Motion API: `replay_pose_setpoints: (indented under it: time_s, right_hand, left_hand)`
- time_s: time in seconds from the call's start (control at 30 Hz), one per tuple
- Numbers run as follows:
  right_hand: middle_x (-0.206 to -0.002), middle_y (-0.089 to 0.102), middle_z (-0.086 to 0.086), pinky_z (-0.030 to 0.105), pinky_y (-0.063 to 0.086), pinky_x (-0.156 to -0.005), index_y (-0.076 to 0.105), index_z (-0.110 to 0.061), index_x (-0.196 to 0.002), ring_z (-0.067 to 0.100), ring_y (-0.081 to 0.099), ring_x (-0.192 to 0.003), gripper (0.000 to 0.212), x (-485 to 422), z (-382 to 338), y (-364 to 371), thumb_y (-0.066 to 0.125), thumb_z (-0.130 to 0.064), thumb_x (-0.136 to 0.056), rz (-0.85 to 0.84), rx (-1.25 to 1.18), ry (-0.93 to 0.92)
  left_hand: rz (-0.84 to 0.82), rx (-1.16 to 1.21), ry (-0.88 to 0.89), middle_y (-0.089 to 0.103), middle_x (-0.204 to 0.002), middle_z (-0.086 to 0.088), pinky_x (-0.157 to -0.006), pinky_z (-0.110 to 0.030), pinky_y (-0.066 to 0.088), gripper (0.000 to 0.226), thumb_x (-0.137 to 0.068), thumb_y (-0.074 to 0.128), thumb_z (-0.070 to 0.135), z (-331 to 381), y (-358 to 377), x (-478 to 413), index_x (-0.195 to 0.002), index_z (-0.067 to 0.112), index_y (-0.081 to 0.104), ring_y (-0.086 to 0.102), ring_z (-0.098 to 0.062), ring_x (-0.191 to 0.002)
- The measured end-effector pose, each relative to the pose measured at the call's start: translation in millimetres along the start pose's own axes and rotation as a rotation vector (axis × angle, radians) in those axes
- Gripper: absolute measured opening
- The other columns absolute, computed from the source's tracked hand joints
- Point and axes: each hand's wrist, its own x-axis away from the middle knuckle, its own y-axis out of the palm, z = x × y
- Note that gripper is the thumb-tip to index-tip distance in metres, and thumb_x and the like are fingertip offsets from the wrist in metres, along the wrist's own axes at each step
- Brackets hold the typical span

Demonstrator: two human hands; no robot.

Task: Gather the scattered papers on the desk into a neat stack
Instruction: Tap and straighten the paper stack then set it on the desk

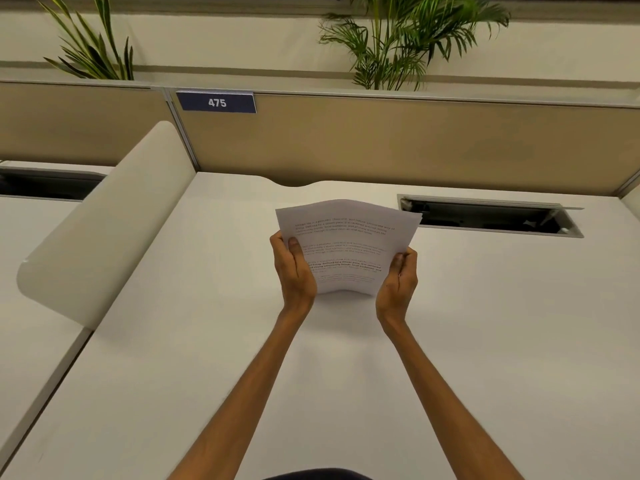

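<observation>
A bundle of white printed papers [348, 244] is held up above the white desk [207, 341], near its middle. My left hand [292, 268] grips the bundle's left edge, thumb on the front sheet. My right hand [398, 280] grips the right edge lower down. The sheets bow slightly and their top edges are a little fanned. Their lower edge hovers just over the desk surface; whether it touches I cannot tell. No other loose paper shows on the desk.
A rounded white side divider [104, 230] rises at the desk's left. A tan partition [381, 143] with a blue "475" label [216, 102] closes the back. An open cable slot [485, 218] lies at back right. Plants [398, 39] stand behind.
</observation>
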Motion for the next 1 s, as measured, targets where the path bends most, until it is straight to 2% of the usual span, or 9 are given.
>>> replay_pose_setpoints:
  time_s: [0.1,0.2,0.3,0.43,0.6,0.67,0.73,0.83,1.0]
  right_hand:
    - [-0.095,0.060,-0.007,0.027,0.057,-0.068,0.047,-0.029,-0.100,0.016,0.062,-0.084,0.019,-4.8,6.4,1.6,0.030,-0.021,-0.104,-0.005,0.048,0.011]
    - [-0.098,0.060,-0.001,0.027,0.057,-0.068,0.049,-0.020,-0.104,0.018,0.063,-0.087,0.019,-4.6,15.2,0.9,0.030,-0.022,-0.104,-0.022,0.098,0.006]
    - [-0.097,0.061,-0.002,0.027,0.056,-0.067,0.051,-0.020,-0.103,0.017,0.062,-0.086,0.020,-4.1,22.4,-0.8,0.031,-0.021,-0.105,-0.030,0.125,0.011]
    - [-0.096,0.062,-0.002,0.034,0.056,-0.069,0.053,-0.023,-0.100,0.020,0.061,-0.088,0.020,-8.3,32.8,-4.3,0.034,-0.024,-0.105,-0.044,0.161,0.026]
    - [-0.094,0.066,0.001,0.017,0.055,-0.068,0.060,-0.009,-0.100,0.013,0.064,-0.082,0.023,-21.9,29.0,-6.8,0.041,-0.021,-0.104,-0.056,0.148,0.025]
    - [-0.090,0.067,0.002,0.014,0.053,-0.064,0.062,-0.006,-0.096,0.013,0.065,-0.076,0.024,-30.3,26.5,-4.9,0.044,-0.022,-0.103,-0.069,0.155,0.033]
    - [-0.087,0.068,0.003,0.017,0.053,-0.064,0.063,-0.009,-0.092,0.014,0.064,-0.072,0.023,-39.4,25.1,-0.1,0.047,-0.023,-0.101,-0.079,0.171,0.063]
    - [-0.080,0.066,0.001,0.025,0.052,-0.065,0.063,-0.012,-0.084,0.014,0.059,-0.068,0.021,-51.7,23.9,11.1,0.052,-0.022,-0.099,-0.105,0.157,0.150]
    - [-0.074,0.062,0.004,0.029,0.047,-0.064,0.063,0.003,-0.084,0.015,0.052,-0.066,0.026,-64.2,25.2,31.4,0.054,-0.018,-0.096,-0.127,0.110,0.295]
  left_hand:
    - [-0.034,-0.034,-0.010,0.056,-0.108,0.013,-0.068,-0.015,0.056,0.012,-0.105,0.029,0.022,-4.5,2.7,-5.2,-0.113,0.020,0.038,0.062,-0.013,-0.093]
    - [-0.075,-0.058,-0.039,0.055,-0.110,0.008,-0.066,-0.012,0.055,0.011,-0.107,0.028,0.020,-17.3,4.2,-1.0,-0.113,0.018,0.037,0.062,-0.012,-0.094]
    - [-0.094,-0.110,-0.079,0.053,-0.109,0.006,-0.066,-0.016,0.054,0.009,-0.108,0.026,0.016,-34.0,3.1,3.8,-0.108,0.016,0.035,0.059,-0.010,-0.093]
    - [-0.123,-0.179,-0.112,0.053,-0.106,0.001,-0.069,-0.025,0.052,0.012,-0.109,0.026,0.013,-52.1,1.5,5.6,-0.102,0.015,0.036,0.055,-0.010,-0.090]
    - [-0.124,-0.262,-0.114,0.057,-0.096,-0.008,-0.064,-0.033,0.051,0.017,-0.109,0.029,0.016,-56.2,-2.0,-4.4,-0.096,0.012,0.039,0.055,-0.018,-0.080]
    - [-0.121,-0.296,-0.131,0.058,-0.091,-0.008,-0.060,-0.025,0.052,0.020,-0.109,0.031,0.016,-53.7,-4.5,-13.2,-0.092,0.010,0.040,0.056,-0.016,-0.074]
    - [-0.122,-0.332,-0.155,0.056,-0.084,0.000,-0.054,-0.012,0.047,0.021,-0.108,0.034,0.016,-50.4,-8.0,-23.7,-0.091,0.008,0.042,0.053,-0.008,-0.067]
    - [-0.111,-0.362,-0.194,0.051,-0.076,0.005,-0.052,-0.009,0.038,0.023,-0.107,0.039,0.016,-47.2,-12.7,-40.6,-0.086,0.008,0.044,0.046,-0.002,-0.062]
    - [-0.079,-0.343,-0.338,0.049,-0.069,0.006,-0.052,-0.012,0.036,0.032,-0.105,0.043,0.014,-47.6,-15.3,-63.8,-0.073,0.015,0.040,0.045,-0.005,-0.059]
